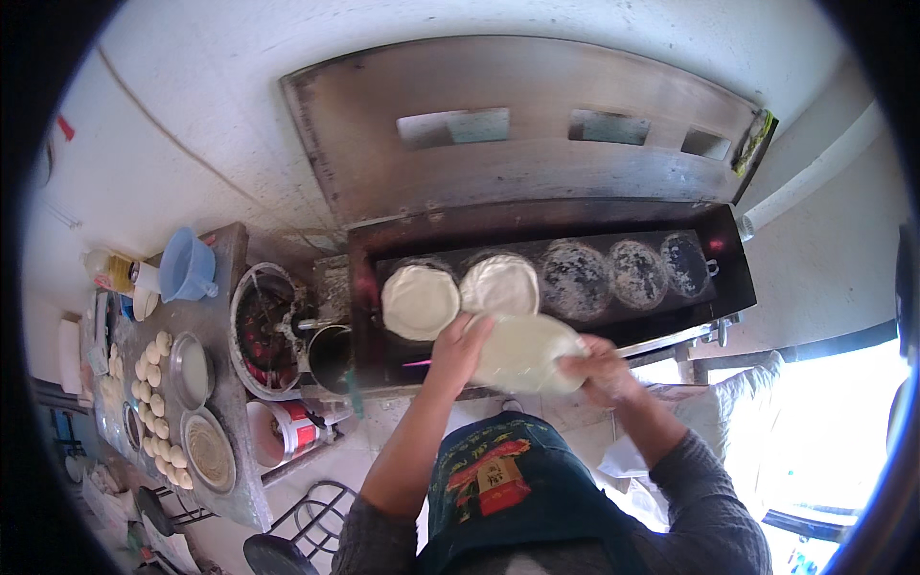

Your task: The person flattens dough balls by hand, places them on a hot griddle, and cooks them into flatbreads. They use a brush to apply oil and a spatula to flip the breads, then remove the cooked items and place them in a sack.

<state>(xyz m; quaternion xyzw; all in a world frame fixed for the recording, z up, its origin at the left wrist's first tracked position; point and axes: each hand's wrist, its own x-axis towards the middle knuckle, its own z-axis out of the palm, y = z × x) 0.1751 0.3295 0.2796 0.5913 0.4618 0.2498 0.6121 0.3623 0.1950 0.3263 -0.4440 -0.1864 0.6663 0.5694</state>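
Note:
A flat round of pale raw dough [523, 353] is stretched between both hands above the front edge of the oven. My left hand [463, 346] grips its left edge, and my right hand [596, 370], blurred by motion, holds the right edge. Behind it, inside the long metal oven [733, 251], lie two dough rounds, one at the left [420, 302] and a raised-rim one [502, 284] beside it, partly covered by the held dough. To their right, several round baking spots, such as this dark flour-marked one [576, 279], carry no dough.
The oven's lid [445, 172] stands raised against the wall. On the left table [248, 460] are rows of dough balls [154, 413], a metal bowl [192, 370], a pan of brownish paste [210, 451] and a blue plastic basin [188, 266]. Black stools [280, 553] stand below.

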